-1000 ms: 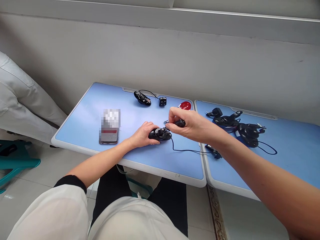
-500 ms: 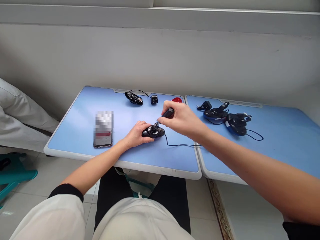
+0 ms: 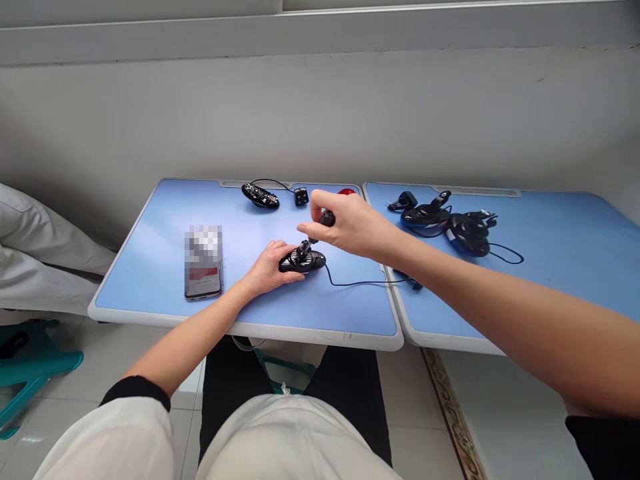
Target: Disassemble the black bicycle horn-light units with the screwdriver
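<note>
My left hand (image 3: 273, 268) is closed around the left end of a black oval device (image 3: 315, 262), thumb along the near side and fingers along the far side. The device lies on the blue table, with a short black bracket (image 3: 303, 249) sticking up from its middle. Above it, my right hand (image 3: 345, 223) grips a tool with a thick black handle (image 3: 327, 219), which looks like a screwdriver. The tool leans down to the left, towards the bracket. My fingers partly hide its shaft, and I cannot tell whether its tip touches. A thin black cable (image 3: 357, 284) runs right from the device.
A phone (image 3: 203, 283) lies left on the table (image 3: 150, 267). Behind my hands are another black oval device (image 3: 261, 197), a small black block (image 3: 301, 196) and a red object (image 3: 347, 191). Two corded black-and-blue devices (image 3: 425, 217) (image 3: 470, 233) occupy the right table. A person's pale trousers (image 3: 45, 253) show left.
My view has shifted slightly. My right hand stays on the tool above the bracket, with its fingers turned a little. My left hand still holds the device. A dark cable end now shows beside my right forearm.
</note>
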The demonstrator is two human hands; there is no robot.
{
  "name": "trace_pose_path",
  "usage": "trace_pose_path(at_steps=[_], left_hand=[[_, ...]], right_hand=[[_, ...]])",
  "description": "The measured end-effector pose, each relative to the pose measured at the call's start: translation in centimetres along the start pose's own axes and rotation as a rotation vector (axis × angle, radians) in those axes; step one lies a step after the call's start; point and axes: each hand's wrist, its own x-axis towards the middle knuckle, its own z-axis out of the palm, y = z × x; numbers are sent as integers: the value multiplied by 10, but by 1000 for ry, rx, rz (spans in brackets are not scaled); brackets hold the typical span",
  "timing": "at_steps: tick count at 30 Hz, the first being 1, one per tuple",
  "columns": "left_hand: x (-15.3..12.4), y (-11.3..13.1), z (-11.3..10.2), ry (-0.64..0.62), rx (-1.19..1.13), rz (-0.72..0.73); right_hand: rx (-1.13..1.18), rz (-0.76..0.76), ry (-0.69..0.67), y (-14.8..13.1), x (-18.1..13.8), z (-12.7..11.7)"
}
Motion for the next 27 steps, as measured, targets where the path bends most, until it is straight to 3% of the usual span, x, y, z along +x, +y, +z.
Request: trace_pose_path(at_steps=[6,12,20,27], left_hand=[[-1,1,-1,-14,-7,-29],[0,2,-1,-12,0,-29],[-1,1,0,-5,6,-14],[-2,0,0,-10,6,-11]], right_hand=[[6,-98,-94,3,2,-10],[-153,-61,-32,-2,0,-3],[-275,-24,-128,-6,-3,-9],[-107,-47,-114,-3,-4,-9]])
